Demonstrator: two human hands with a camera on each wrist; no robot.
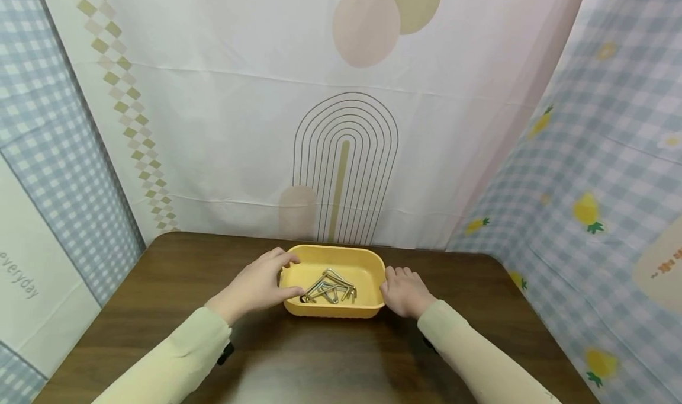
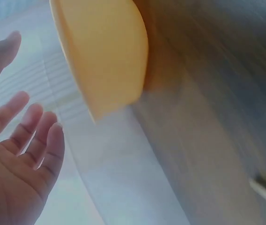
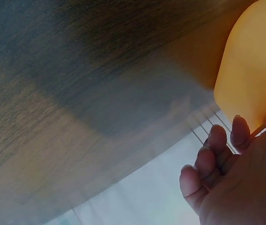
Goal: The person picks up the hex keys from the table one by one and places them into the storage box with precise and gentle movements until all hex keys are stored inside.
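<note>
A yellow plastic bin [image 1: 333,312] with rounded corners stands on the table near its back edge. Several L-shaped metal rods [image 1: 331,287], some silver and some brass-coloured, lie in a loose pile inside it, beside a small black piece [image 1: 304,299]. My right hand [image 1: 405,291] grips the bin's right end at the rim; in the right wrist view its fingers [image 3: 217,136] curl beside the yellow wall. At the left end, my left hand [image 1: 261,281] is spread, thumb apart from the fingers. The left wrist view shows that hand [image 2: 25,154] holding nothing, with a gap to the bin [image 2: 109,56].
The dark wooden table [image 1: 319,362] has rounded back corners. Behind it hangs a pale patterned cloth [image 1: 240,155]. Blue checked cloths hang at the left [image 1: 58,96] and right [image 1: 613,155] sides.
</note>
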